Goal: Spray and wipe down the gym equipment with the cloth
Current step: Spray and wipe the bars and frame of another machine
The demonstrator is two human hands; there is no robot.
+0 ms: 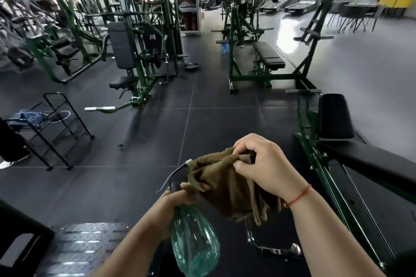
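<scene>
My left hand (180, 195) grips the neck of a clear green spray bottle (194, 240), whose trigger head pokes out at the top. A brown cloth (227, 189) is draped over the bottle's top and hangs down to the right. My right hand (258, 164) pinches the cloth's upper edge with curled fingers; a red string circles that wrist. Both hands are held in front of me over the dark floor. A green-framed machine with a black pad (336, 117) and a long black bench (369, 162) stands just to my right.
A black wire rack (56, 128) holding a blue cloth stands at the left, beside someone's leg and shoe. Green weight machines (135, 51) fill the back left; a green bench station (267, 56) is ahead. A metal tread plate (87, 245) lies at bottom left. People use treadmills far back.
</scene>
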